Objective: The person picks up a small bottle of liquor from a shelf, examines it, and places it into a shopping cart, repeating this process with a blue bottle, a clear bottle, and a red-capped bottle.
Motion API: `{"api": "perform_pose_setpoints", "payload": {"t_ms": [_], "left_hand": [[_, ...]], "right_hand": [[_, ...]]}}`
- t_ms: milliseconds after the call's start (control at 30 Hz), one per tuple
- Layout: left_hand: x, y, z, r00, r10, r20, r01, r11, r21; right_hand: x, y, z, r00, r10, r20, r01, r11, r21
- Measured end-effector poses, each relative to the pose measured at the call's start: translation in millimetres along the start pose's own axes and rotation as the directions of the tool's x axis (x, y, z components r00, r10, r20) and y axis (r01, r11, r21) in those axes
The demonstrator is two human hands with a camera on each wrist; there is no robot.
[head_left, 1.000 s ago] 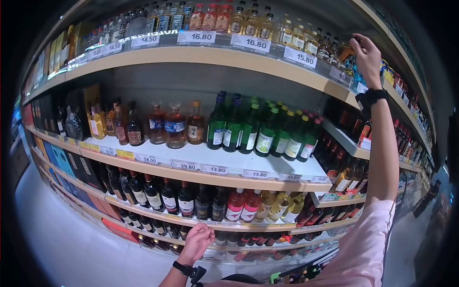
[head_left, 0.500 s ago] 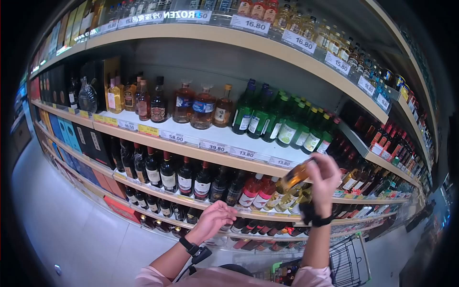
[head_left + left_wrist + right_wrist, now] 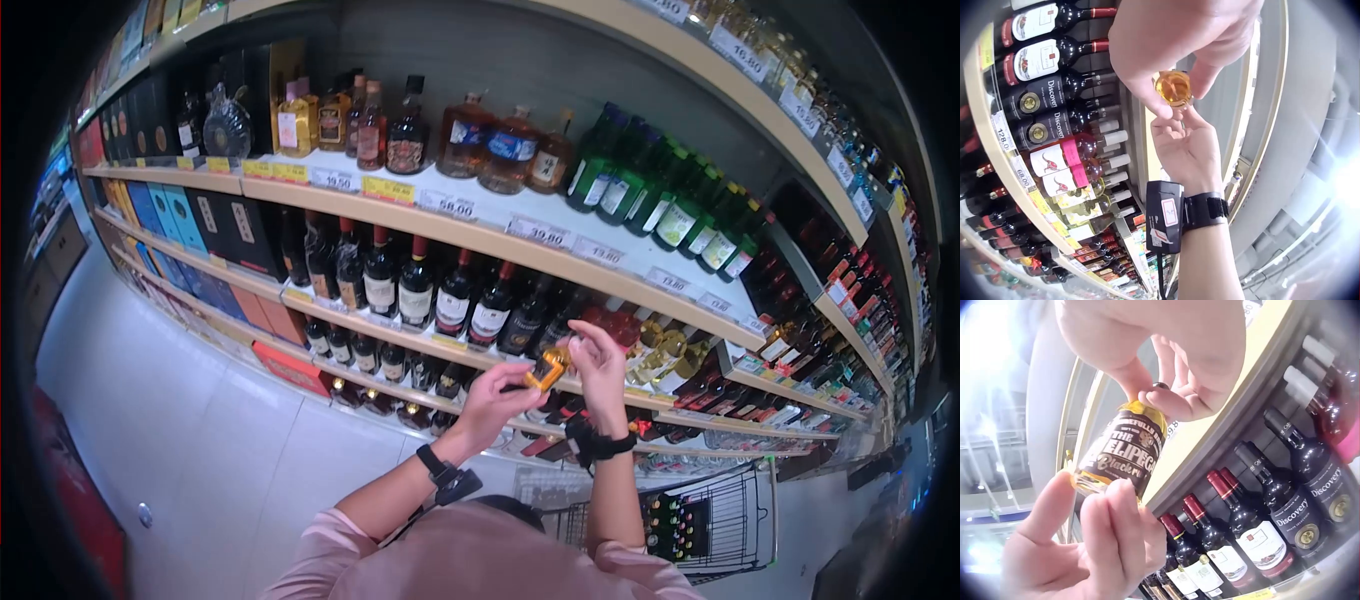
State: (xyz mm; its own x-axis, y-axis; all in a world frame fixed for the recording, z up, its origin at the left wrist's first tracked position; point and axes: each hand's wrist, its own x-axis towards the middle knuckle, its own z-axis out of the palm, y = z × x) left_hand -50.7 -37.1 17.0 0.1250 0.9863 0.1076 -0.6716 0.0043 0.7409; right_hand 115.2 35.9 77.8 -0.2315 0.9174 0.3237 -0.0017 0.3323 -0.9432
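A small amber liquor bottle (image 3: pixel 547 370) with a dark label is held between both hands in front of the wine shelves. My left hand (image 3: pixel 490 402) pinches its base between thumb and fingers. The thumb and fingertips of my right hand (image 3: pixel 600 372) grip the dark cap at its neck. In the right wrist view the bottle (image 3: pixel 1125 447) leans with its neck up to the right, its printed label facing that camera. The left wrist view looks onto the base end of the bottle (image 3: pixel 1174 89), glowing amber.
Red wine bottles (image 3: pixel 416 290) line the shelf just behind the hands. Green bottles (image 3: pixel 680 222) and brown liquor bottles (image 3: pixel 512 148) stand one shelf up. A shopping cart (image 3: pixel 735 515) holding several bottles is at the lower right. The tiled floor (image 3: pixel 230 420) extends left.
My right hand came down from the top shelf with the small bottle and brought it over to my left hand, which now pinches its base. The head view has tilted lower.
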Motion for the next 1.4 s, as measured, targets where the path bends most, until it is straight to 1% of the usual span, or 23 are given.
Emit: {"api": "perform_pose_setpoints", "payload": {"t_ms": [67, 133, 167, 200, 267, 367, 467, 500, 567, 600, 633, 767, 833, 867, 900, 1000, 1033, 1067, 1100, 1133, 1167, 1267, 1400], "left_hand": [[1, 2, -3, 0.987, 0.13, -0.089, -0.125, 0.99, 0.066], [-5, 14, 6, 0.967, 0.229, -0.112, -0.211, 0.965, 0.153], [-6, 18, 12, 0.962, 0.253, -0.102, -0.239, 0.962, 0.133], [-6, 17, 12, 0.961, 0.268, -0.076, -0.253, 0.953, 0.166], [-7, 14, 10, 0.965, 0.259, -0.031, -0.243, 0.937, 0.253], [-9, 13, 12, 0.952, 0.305, -0.01, -0.281, 0.889, 0.362], [-10, 5, 2, 0.889, 0.453, 0.064, -0.407, 0.72, 0.562], [-9, 6, -1, 0.862, 0.5, 0.081, -0.422, 0.621, 0.661], [-11, 9, -5, 0.823, 0.559, 0.099, -0.444, 0.525, 0.726], [-13, 11, -4, 0.805, 0.583, 0.108, -0.448, 0.479, 0.755], [-13, 8, -8, 0.802, 0.591, 0.09, -0.461, 0.516, 0.722], [-17, 12, -5, 0.87, 0.491, 0.048, -0.433, 0.712, 0.553], [-21, 19, -2, 0.897, 0.441, 0.026, -0.391, 0.766, 0.51], [-21, 22, -2, 0.909, 0.416, 0.018, -0.371, 0.789, 0.49], [-22, 23, -3, 0.904, 0.426, 0.031, -0.381, 0.773, 0.507], [-21, 20, -6, 0.943, 0.333, -0.027, -0.312, 0.906, 0.287], [-25, 27, -2, 0.98, 0.199, -0.032, -0.192, 0.969, 0.155], [-25, 30, -3, 0.997, 0.082, 0.0, -0.082, 0.997, 0.013], [-23, 34, -5, 0.998, -0.031, 0.047, 0.036, 0.992, -0.123], [-23, 36, -7, 0.985, -0.139, 0.107, 0.162, 0.955, -0.25], [-24, 34, -10, 0.967, -0.216, 0.138, 0.244, 0.939, -0.24], [-24, 33, 0, 0.97, -0.229, 0.083, 0.24, 0.955, -0.174], [-21, 14, -8, 0.974, -0.172, 0.148, 0.189, 0.976, -0.105]], "right_hand": [[10, -4, 8, 0.998, 0.022, 0.054, -0.028, 0.995, 0.1], [13, -19, 18, 0.995, 0.014, 0.103, -0.02, 0.998, 0.056], [15, -21, 21, 0.993, 0.018, 0.114, -0.022, 0.999, 0.035], [14, -27, 25, 0.993, 0.024, 0.117, -0.022, 1.0, -0.015], [6, -35, 34, 0.994, 0.029, 0.107, -0.032, 0.999, 0.028], [1, -30, 33, 0.993, 0.041, 0.11, -0.044, 0.999, 0.023], [-2, -22, 31, 0.988, 0.042, 0.15, -0.05, 0.997, 0.054], [0, -19, 31, 0.987, 0.055, 0.151, -0.062, 0.997, 0.044], [2, -17, 35, 0.985, 0.059, 0.159, -0.07, 0.995, 0.065], [2, -16, 36, 0.985, 0.067, 0.161, -0.08, 0.994, 0.074], [2, -16, 38, 0.985, 0.064, 0.162, -0.074, 0.996, 0.055], [3, -20, 38, 0.983, 0.066, 0.171, -0.076, 0.996, 0.052], [3, -22, 39, 0.985, 0.064, 0.163, -0.075, 0.995, 0.062], [2, -26, 40, 0.985, 0.088, 0.149, -0.105, 0.988, 0.11], [1, -24, 38, 0.985, 0.084, 0.152, -0.104, 0.987, 0.126], [-1, -25, 36, 0.986, 0.087, 0.142, -0.108, 0.984, 0.145], [-3, -25, 36, 0.987, 0.089, 0.132, -0.109, 0.983, 0.147], [-4, -24, 35, 0.989, 0.088, 0.115, -0.103, 0.986, 0.129], [-4, -23, 36, 0.992, 0.085, 0.097, -0.096, 0.989, 0.111], [-4, -22, 35, 0.994, 0.083, 0.076, -0.09, 0.991, 0.094], [-3, -19, 34, 0.996, 0.079, 0.046, -0.084, 0.99, 0.112], [-7, -21, 35, 0.994, 0.108, -0.016, -0.106, 0.993, 0.055], [-16, -16, 26, 0.995, 0.101, 0.007, -0.101, 0.992, 0.075]]}}
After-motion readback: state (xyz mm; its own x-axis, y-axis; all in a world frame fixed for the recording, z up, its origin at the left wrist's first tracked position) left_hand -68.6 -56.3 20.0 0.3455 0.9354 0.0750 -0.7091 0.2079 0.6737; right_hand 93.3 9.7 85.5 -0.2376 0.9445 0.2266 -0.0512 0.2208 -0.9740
